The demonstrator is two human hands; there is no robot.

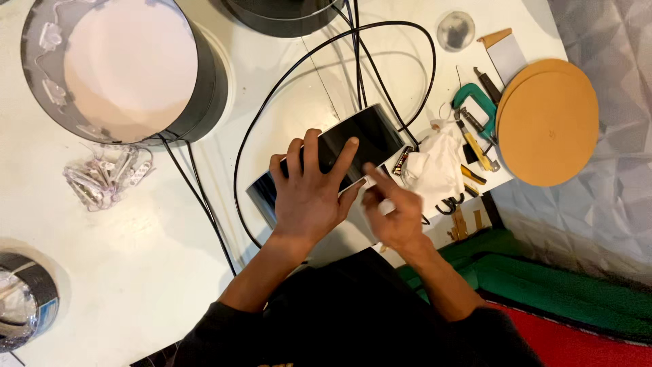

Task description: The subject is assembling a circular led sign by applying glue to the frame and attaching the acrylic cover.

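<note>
At the far left a round drum with a white face [129, 68] is sitting on the white counter [136, 258]. The left hand [309, 187] is lying spread, fingers fanned, pressing on a glossy black strip [367, 132] at the counter's middle. Just right, the blurred right hand [394, 207] is pinching something small and white at the strip's near edge. A crumpled white cloth [435, 166] is lying beside a tan disc [550, 122].

We stretch both forearms forward from dark sleeves pushed up near the elbows. Our left hand [309, 187] lies palm down, fingers spread and pointing away from us. Our right hand [396, 207] sits just beside it, blurred, fingers curled in a pinch.
</note>
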